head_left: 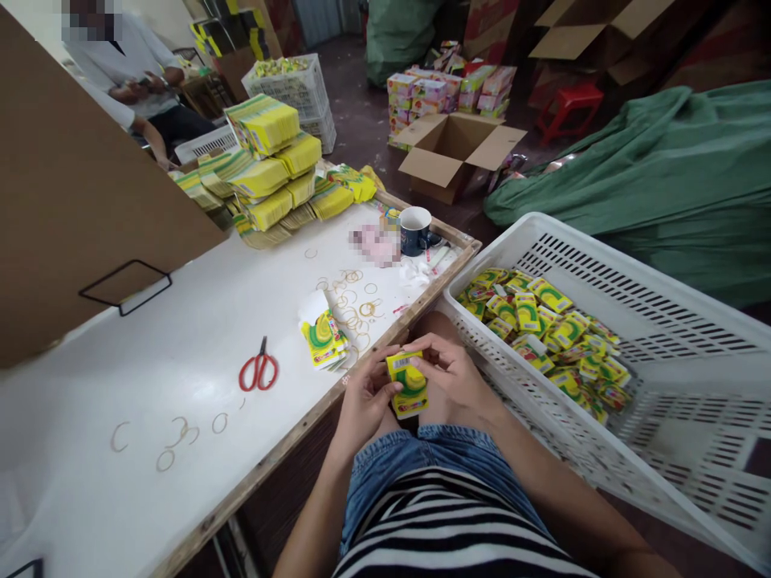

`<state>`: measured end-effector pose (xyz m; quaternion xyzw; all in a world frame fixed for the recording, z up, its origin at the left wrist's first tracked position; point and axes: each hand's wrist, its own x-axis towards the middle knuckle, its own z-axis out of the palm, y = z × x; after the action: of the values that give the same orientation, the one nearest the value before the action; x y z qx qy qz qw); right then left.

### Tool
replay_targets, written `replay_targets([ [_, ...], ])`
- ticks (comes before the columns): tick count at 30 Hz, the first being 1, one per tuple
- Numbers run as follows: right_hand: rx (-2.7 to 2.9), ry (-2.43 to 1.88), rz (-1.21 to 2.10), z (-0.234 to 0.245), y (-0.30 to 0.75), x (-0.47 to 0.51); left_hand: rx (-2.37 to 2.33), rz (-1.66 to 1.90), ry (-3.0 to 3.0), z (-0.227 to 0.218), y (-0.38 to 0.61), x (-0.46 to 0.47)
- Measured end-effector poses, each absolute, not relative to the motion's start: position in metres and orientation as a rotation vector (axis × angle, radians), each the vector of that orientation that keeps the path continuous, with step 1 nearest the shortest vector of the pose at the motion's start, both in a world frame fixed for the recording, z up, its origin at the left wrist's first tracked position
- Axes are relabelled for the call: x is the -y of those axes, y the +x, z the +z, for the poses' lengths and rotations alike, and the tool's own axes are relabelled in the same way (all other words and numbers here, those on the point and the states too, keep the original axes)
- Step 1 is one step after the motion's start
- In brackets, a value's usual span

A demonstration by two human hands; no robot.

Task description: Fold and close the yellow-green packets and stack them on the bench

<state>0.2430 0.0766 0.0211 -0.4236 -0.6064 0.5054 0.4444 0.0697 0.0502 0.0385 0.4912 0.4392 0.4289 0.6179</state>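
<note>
Above my lap I hold a small yellow and green printed box (409, 387) between both hands. My left hand (369, 393) grips its left side, thumb on the front face. At its upper right corner, the fingers of my right hand (449, 369) pinch the top edge, near the barcode. A small pile of flat yellow-green cartons (324, 339) lies on the white table (198, 361) just left of my hands. To my right, a white plastic crate (578, 249) contains many similar yellow boxes (548, 325).
Red-handled scissors (259, 371), rubber bands (355, 309) and a dark mug (415, 233) are on the table. Stacked yellow cartons (271, 172) rise at its far end. An open cardboard box (454, 152) and green sacks (680, 177) stand beyond. A person (132, 72) sits at the back left.
</note>
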Motion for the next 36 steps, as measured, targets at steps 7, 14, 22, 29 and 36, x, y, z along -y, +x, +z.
replay_targets([
  [7,1.463,-1.438,0.135,0.049,0.3,-0.083,-1.768,1.24,1.431,0.026,0.038,-0.077],
  [14,1.509,-1.425,0.319,0.03,0.287,-0.076,-2.456,0.659,1.287,0.016,-0.025,-0.1],
  [22,1.552,-1.194,0.714,0.035,0.219,-0.071,-2.501,0.693,1.333,0.023,-0.032,-0.092],
  [29,1.588,-1.116,0.774,0.038,0.198,-0.071,-2.379,0.862,1.477,0.04,-0.035,-0.078],
  [36,1.82,-0.863,0.723,0.056,0.18,-0.069,-1.419,1.089,1.451,0.06,0.019,-0.032],
])
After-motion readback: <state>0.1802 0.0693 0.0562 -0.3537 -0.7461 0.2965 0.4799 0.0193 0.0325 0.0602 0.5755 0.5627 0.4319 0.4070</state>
